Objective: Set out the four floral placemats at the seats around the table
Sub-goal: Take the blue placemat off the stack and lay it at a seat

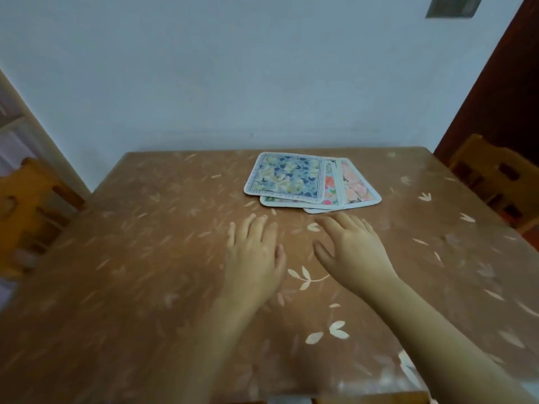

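Note:
A loose pile of floral placemats lies near the far edge of the table point(131, 258). A blue-and-white one point(284, 176) is on top, a red-flowered one point(329, 188) peeks out beneath it, and a pink one point(357, 185) fans out to the right. My left hand point(255, 252) and my right hand point(353, 249) are stretched out over the table, palms down and fingers straight, a short way in front of the pile. Neither hand touches a placemat and both hold nothing.
The table has a brown cloth with pale leaf prints. A wooden chair point(32, 211) stands at the left side and another wooden chair point(495, 176) at the right. A pale wall runs behind the far edge, and a dark door point(501, 91) is at the right.

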The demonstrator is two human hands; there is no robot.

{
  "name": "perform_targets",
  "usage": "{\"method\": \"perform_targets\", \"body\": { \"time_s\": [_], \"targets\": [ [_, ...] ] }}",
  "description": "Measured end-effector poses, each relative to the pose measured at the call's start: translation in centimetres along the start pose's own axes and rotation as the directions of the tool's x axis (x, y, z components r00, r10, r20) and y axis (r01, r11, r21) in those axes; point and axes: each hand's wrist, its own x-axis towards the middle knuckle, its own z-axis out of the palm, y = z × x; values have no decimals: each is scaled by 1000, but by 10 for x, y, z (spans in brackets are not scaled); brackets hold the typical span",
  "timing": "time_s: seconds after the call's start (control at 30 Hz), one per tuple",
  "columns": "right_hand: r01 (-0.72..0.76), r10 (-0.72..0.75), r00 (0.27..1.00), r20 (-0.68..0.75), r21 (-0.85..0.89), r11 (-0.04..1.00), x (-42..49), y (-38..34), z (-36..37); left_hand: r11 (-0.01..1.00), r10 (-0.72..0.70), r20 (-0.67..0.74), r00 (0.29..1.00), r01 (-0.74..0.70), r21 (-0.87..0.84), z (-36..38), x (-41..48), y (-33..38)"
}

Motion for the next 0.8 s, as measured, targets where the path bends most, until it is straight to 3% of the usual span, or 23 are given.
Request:
{"method": "perform_targets", "body": {
  "time_s": [0.3, 0.8],
  "targets": [
    [7, -9, 998, 60, 31, 999, 106, 78, 95, 1000, -8, 80, 997, 7, 3, 125, 84, -33],
    [-39, 37, 999, 20, 98, 994, 213, 154, 234, 998, -40, 162, 986, 48, -48, 279, 157, -95]
  ]
}}
